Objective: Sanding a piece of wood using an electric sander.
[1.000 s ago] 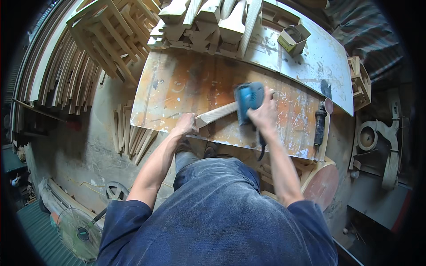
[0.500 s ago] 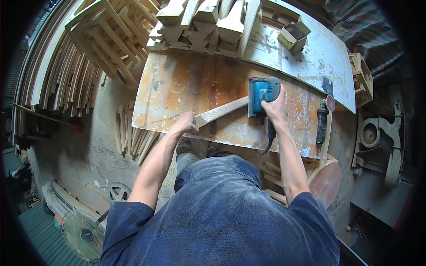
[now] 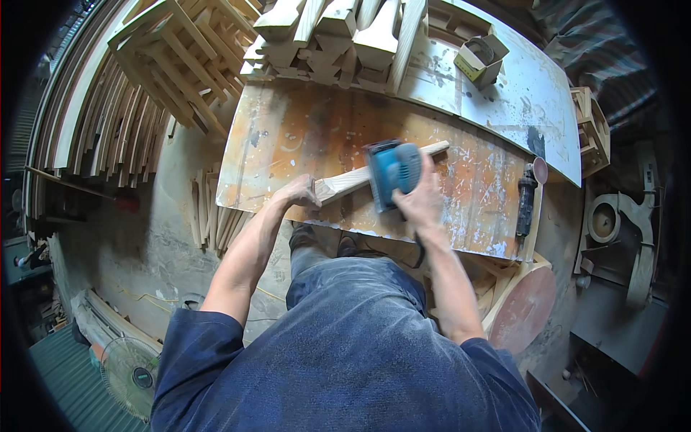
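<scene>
A pale wooden leg (image 3: 341,183) lies slantwise on the stained workbench (image 3: 288,122), its thick end toward me on the left and its thin tip pointing up to the right. My left hand (image 3: 299,190) is closed round the thick end near the bench's front edge. In my right hand (image 3: 423,201) is a blue power sander (image 3: 394,173), gripped by its body. The sander, slightly blurred, sits across the middle of the leg and hides that stretch. Its dark cord drops over the front edge.
Several shaped wooden pieces (image 3: 338,36) are stacked at the back. A small open box (image 3: 481,59) stands on the white panel (image 3: 518,101). A slim black power tool (image 3: 526,201) lies at the right edge. Below it is a round sanding disc (image 3: 522,309). A fan (image 3: 133,378) stands lower left.
My right hand has drawn the sander leftward along the leg, from near its tip to its middle, baring the tip. My left hand has kept its hold.
</scene>
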Demonstrator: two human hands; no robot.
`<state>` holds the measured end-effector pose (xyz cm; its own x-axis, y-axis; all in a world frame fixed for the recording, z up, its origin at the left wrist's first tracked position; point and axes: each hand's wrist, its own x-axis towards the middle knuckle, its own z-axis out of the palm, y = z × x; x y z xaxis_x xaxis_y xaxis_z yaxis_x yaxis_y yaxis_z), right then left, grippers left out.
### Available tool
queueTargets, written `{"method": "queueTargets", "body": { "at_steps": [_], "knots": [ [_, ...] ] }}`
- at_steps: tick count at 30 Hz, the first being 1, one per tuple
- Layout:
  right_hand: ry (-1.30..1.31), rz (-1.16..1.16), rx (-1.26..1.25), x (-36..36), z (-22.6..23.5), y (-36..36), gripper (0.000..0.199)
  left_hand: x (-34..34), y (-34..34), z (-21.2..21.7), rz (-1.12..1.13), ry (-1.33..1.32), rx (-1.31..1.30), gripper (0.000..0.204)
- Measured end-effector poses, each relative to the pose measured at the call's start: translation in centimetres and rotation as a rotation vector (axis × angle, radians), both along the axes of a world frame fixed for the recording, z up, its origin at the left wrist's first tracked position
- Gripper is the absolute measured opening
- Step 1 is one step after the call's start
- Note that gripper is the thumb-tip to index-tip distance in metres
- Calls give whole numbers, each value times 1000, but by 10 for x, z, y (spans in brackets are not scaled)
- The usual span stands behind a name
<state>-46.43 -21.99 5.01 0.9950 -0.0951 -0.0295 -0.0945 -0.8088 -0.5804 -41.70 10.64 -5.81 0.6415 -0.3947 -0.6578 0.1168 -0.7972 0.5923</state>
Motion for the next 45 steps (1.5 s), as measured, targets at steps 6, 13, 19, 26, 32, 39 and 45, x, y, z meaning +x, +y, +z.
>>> {"method": "queueTargets", "body": {
  "at_steps": [6, 13, 19, 26, 32, 39, 45],
  "knots": [
    [88, -143, -125, 27, -7, -34, 106, -17, -5, -9, 42, -72, -25, 36],
    [78, 205, -8, -27, 10, 55, 108, -20, -1, -23, 51, -116, 8, 37],
    [18, 3, -20, 11, -4, 0, 104, -18, -8, -21, 5, -121, 34, 45],
    [71, 197, 18, -22, -3, 35, 110, -11, 8, -44, 3, -58, 44, 46],
    [129, 6, 18, 31, 1, -48, 101, -33, -5, -20, 69, -191, -29, 52],
    [-36, -335, 32, 113, -50, -176, 93, -26, -25, -13, 40, -142, 10, 55],
    [59, -16, -83, 38, -19, -63, 107, -27, -11, -15, 54, -138, 2, 53]
  ]
}}
